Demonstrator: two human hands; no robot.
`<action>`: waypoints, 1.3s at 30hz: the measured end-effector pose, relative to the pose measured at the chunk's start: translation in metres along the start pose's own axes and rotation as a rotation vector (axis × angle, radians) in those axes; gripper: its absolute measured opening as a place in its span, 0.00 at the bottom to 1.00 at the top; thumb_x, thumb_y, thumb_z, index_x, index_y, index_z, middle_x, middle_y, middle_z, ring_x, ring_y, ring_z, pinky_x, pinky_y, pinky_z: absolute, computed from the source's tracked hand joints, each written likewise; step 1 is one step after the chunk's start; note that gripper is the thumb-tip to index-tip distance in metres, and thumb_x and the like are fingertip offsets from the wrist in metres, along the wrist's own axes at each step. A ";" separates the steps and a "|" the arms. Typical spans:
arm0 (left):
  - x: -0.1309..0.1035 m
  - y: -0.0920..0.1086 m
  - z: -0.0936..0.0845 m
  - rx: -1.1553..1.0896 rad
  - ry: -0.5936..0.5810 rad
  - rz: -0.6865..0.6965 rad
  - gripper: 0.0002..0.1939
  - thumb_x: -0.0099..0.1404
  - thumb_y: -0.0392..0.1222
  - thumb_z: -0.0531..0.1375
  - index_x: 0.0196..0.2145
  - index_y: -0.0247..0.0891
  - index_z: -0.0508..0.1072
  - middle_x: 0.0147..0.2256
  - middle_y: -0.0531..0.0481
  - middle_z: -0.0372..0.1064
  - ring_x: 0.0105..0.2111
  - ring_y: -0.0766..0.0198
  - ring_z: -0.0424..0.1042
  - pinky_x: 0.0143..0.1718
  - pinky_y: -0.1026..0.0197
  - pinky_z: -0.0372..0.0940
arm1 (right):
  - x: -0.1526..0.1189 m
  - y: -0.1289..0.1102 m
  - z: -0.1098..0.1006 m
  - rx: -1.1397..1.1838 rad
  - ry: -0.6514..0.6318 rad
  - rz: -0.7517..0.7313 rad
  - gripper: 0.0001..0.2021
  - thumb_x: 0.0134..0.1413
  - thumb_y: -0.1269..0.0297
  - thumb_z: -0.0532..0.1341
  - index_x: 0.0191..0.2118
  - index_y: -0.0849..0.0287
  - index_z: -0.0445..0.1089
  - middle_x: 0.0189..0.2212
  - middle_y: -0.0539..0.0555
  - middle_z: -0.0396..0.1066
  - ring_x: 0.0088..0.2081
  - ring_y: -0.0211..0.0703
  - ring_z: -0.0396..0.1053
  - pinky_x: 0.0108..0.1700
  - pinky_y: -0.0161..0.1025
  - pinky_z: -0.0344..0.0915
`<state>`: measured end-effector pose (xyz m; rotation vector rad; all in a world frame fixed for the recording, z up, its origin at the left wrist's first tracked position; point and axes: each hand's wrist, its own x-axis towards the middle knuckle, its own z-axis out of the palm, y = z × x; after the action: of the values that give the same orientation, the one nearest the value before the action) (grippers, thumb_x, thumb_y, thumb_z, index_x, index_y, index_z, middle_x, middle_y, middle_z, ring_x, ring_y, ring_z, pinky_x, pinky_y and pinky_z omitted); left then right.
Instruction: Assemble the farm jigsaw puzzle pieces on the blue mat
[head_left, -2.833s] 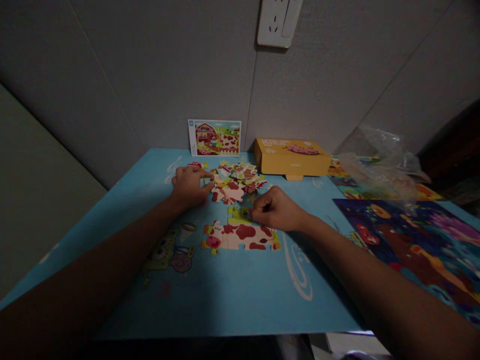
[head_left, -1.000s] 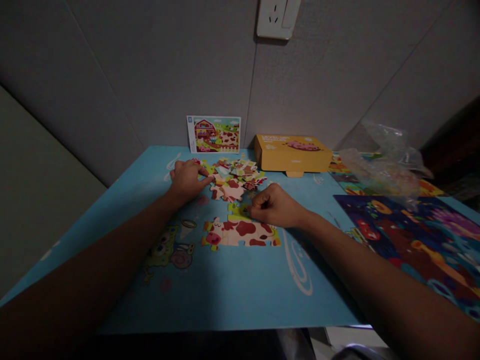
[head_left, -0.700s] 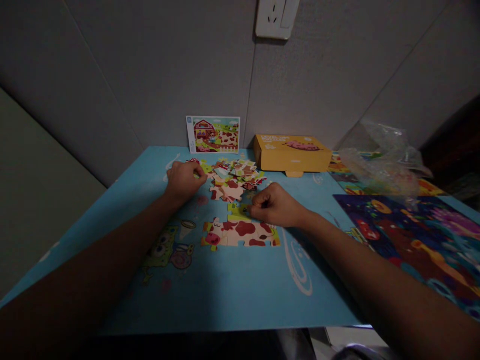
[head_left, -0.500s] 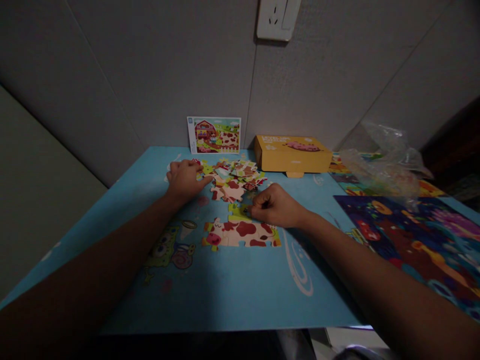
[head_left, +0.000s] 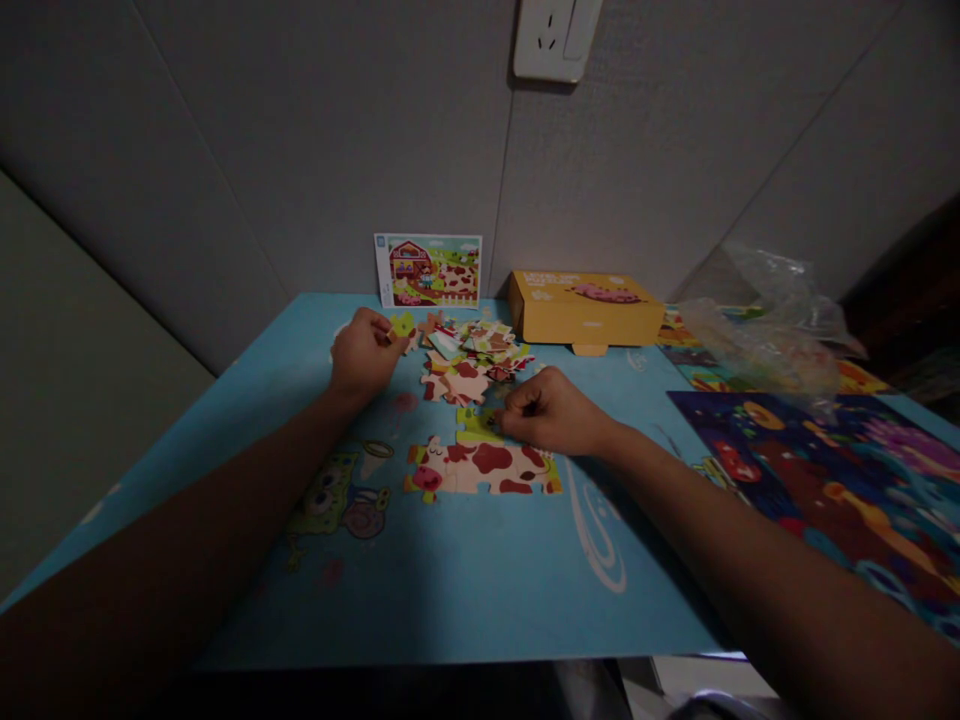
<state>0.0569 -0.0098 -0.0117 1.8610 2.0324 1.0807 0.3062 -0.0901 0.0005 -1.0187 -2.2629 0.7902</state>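
Two hands at a cow jigsaw on a blue desk [head_left: 465, 590].
The left hand [head_left: 364, 353] pinches a green puzzle piece [head_left: 403, 325] at the near-left edge of the loose piece pile [head_left: 472, 358]. The right hand [head_left: 551, 412], fingers curled, presses a green piece [head_left: 476, 425] just above the joined cow section [head_left: 480, 468]. A yellow box [head_left: 585, 310] lies beyond the right hand.

You are looking at a dim, underexposed frame: the blue table [head_left: 450, 580] catches soft light at the centre, while your forearms at the lower corners fall into near-black shadow. The wide lens bends the wall seams and table edges outward. The plastic bag [head_left: 765, 320] at the right gives a faint sheen; the puzzle pieces [head_left: 469, 365] look slightly soft.
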 end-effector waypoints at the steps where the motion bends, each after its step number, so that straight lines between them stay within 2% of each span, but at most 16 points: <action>1: 0.001 -0.001 0.000 -0.038 0.035 -0.018 0.18 0.56 0.44 0.63 0.43 0.39 0.67 0.33 0.51 0.72 0.36 0.59 0.73 0.42 0.58 0.65 | 0.000 0.000 0.000 -0.008 0.003 0.002 0.17 0.46 0.71 0.56 0.14 0.58 0.49 0.13 0.42 0.44 0.18 0.28 0.43 0.23 0.34 0.43; 4: 0.002 -0.003 -0.001 -0.083 0.115 -0.032 0.25 0.56 0.40 0.61 0.52 0.38 0.64 0.29 0.54 0.70 0.33 0.60 0.73 0.41 0.59 0.65 | 0.001 0.000 -0.001 -0.051 0.010 0.001 0.18 0.48 0.68 0.56 0.14 0.58 0.49 0.12 0.42 0.43 0.18 0.28 0.43 0.23 0.34 0.42; 7: 0.002 -0.002 -0.003 -0.009 0.093 -0.042 0.23 0.57 0.39 0.59 0.52 0.42 0.66 0.30 0.53 0.70 0.37 0.57 0.72 0.44 0.56 0.65 | 0.002 0.000 -0.001 -0.097 0.033 0.010 0.19 0.51 0.66 0.55 0.14 0.58 0.47 0.13 0.42 0.42 0.18 0.29 0.42 0.24 0.34 0.41; 9: 0.002 -0.002 -0.004 0.069 0.051 -0.093 0.20 0.57 0.40 0.59 0.49 0.42 0.69 0.34 0.49 0.72 0.42 0.52 0.72 0.48 0.49 0.64 | 0.002 -0.001 -0.001 -0.107 0.064 0.036 0.19 0.52 0.63 0.55 0.15 0.58 0.48 0.13 0.43 0.43 0.19 0.29 0.42 0.24 0.35 0.42; 12: 0.001 -0.005 -0.004 0.168 0.000 -0.165 0.21 0.57 0.43 0.61 0.49 0.40 0.69 0.42 0.39 0.72 0.52 0.39 0.65 0.52 0.36 0.58 | 0.003 -0.003 -0.002 -0.109 0.131 0.120 0.19 0.53 0.61 0.55 0.14 0.58 0.52 0.13 0.44 0.46 0.18 0.30 0.45 0.25 0.35 0.43; 16: 0.000 -0.006 -0.003 0.253 0.025 -0.107 0.28 0.58 0.46 0.61 0.55 0.35 0.68 0.53 0.28 0.64 0.57 0.30 0.57 0.51 0.31 0.56 | 0.005 -0.002 -0.004 -0.164 0.268 0.289 0.21 0.54 0.57 0.57 0.14 0.58 0.56 0.13 0.44 0.47 0.18 0.31 0.45 0.24 0.36 0.42; 19: -0.004 0.000 -0.004 0.201 0.006 0.117 0.23 0.62 0.47 0.58 0.53 0.36 0.72 0.52 0.33 0.65 0.56 0.36 0.58 0.53 0.36 0.56 | 0.007 0.002 -0.005 -0.214 0.394 0.418 0.19 0.55 0.55 0.58 0.18 0.60 0.65 0.14 0.46 0.56 0.19 0.33 0.50 0.25 0.36 0.44; 22: -0.015 0.009 -0.003 0.075 -0.107 0.528 0.22 0.63 0.51 0.59 0.51 0.38 0.74 0.49 0.41 0.70 0.53 0.47 0.62 0.57 0.42 0.54 | 0.008 0.008 -0.007 -0.285 0.478 0.459 0.12 0.54 0.58 0.60 0.27 0.60 0.73 0.21 0.50 0.69 0.22 0.36 0.60 0.27 0.36 0.50; 24: -0.024 0.013 0.000 0.047 -0.197 0.765 0.26 0.61 0.53 0.62 0.54 0.43 0.73 0.53 0.43 0.68 0.54 0.47 0.61 0.58 0.42 0.53 | 0.009 0.012 -0.008 -0.334 0.517 0.447 0.09 0.54 0.61 0.61 0.34 0.60 0.75 0.28 0.53 0.74 0.27 0.39 0.65 0.30 0.36 0.55; 27: -0.036 0.014 0.006 0.078 -0.341 0.933 0.25 0.59 0.53 0.65 0.54 0.51 0.73 0.61 0.44 0.61 0.59 0.43 0.56 0.57 0.37 0.52 | 0.010 0.017 -0.008 -0.406 0.566 0.396 0.14 0.53 0.63 0.63 0.44 0.62 0.76 0.38 0.58 0.76 0.36 0.44 0.70 0.39 0.39 0.63; 29: -0.038 0.013 0.009 0.084 -0.385 0.928 0.20 0.61 0.50 0.64 0.51 0.51 0.75 0.61 0.45 0.61 0.59 0.44 0.57 0.57 0.38 0.52 | 0.012 0.020 -0.008 -0.437 0.561 0.362 0.19 0.53 0.62 0.64 0.50 0.63 0.74 0.44 0.61 0.74 0.41 0.48 0.71 0.44 0.41 0.65; 31: -0.035 0.011 0.009 0.085 -0.382 0.867 0.17 0.63 0.48 0.62 0.49 0.48 0.76 0.58 0.45 0.65 0.57 0.47 0.60 0.56 0.40 0.53 | 0.015 0.023 -0.007 -0.449 0.506 0.345 0.22 0.53 0.59 0.65 0.52 0.63 0.73 0.47 0.63 0.73 0.44 0.50 0.71 0.47 0.43 0.65; 35: -0.024 0.007 0.006 0.140 -0.334 0.722 0.16 0.63 0.47 0.58 0.47 0.42 0.76 0.51 0.44 0.69 0.52 0.49 0.64 0.54 0.44 0.56 | 0.019 0.026 -0.007 -0.463 0.392 0.328 0.20 0.54 0.56 0.65 0.51 0.61 0.75 0.44 0.61 0.74 0.42 0.50 0.71 0.46 0.43 0.65; 39: -0.015 0.002 0.003 0.222 -0.270 0.520 0.17 0.63 0.44 0.55 0.48 0.41 0.76 0.49 0.43 0.69 0.52 0.47 0.63 0.55 0.42 0.56 | 0.020 0.025 -0.007 -0.461 0.382 0.326 0.17 0.55 0.58 0.65 0.47 0.62 0.76 0.40 0.59 0.74 0.38 0.47 0.71 0.42 0.41 0.64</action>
<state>0.0635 -0.0225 -0.0173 2.5775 1.6119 0.6570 0.3113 -0.0587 -0.0077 -1.6236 -2.0045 0.1554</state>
